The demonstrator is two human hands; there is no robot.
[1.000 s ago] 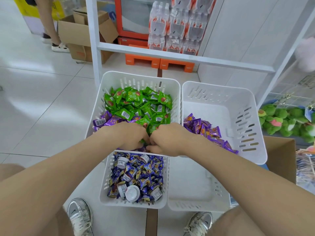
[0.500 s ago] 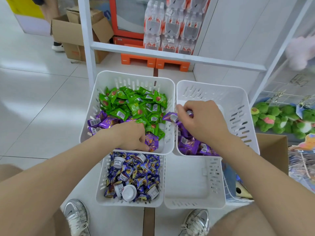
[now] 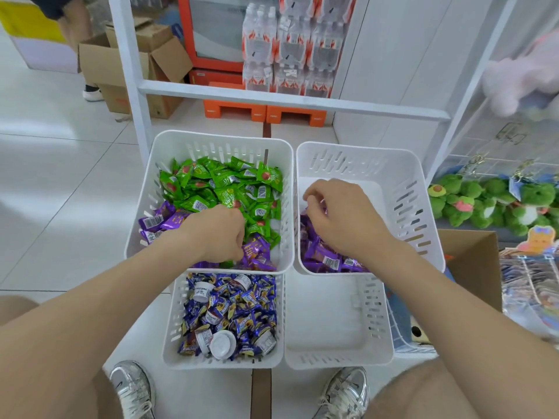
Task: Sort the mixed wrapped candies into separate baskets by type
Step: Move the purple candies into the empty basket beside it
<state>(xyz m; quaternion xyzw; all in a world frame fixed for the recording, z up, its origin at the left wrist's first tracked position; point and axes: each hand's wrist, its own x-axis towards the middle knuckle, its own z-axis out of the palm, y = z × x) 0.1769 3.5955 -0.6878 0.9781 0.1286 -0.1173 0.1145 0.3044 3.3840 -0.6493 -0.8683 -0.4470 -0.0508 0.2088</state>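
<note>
Purple candies (image 3: 257, 252) lie at the near edge of the mixed basket (image 3: 217, 136), touching the green candies (image 3: 223, 189). How do they handle? (A)

Prob. light, crinkly, slick foil. Pinch a crimped wrapper end, not the middle. (B)

Hands? (A)

L hand (image 3: 217, 234) is curled down into them, fingertips hidden, so can't tell if it grips. R hand (image 3: 344, 219) is curled over the purple pile (image 3: 320, 258) in the right basket (image 3: 402, 189); grip unclear too. (B)

In the way? (A)

Basket walls btw the two. Blue candies (image 3: 230, 306) just below, shelf frame (image 3: 272, 98) beyond. (B)

White baskets (image 3: 211, 140), green candies (image 3: 223, 186), purple candies (image 3: 317, 255)
</note>
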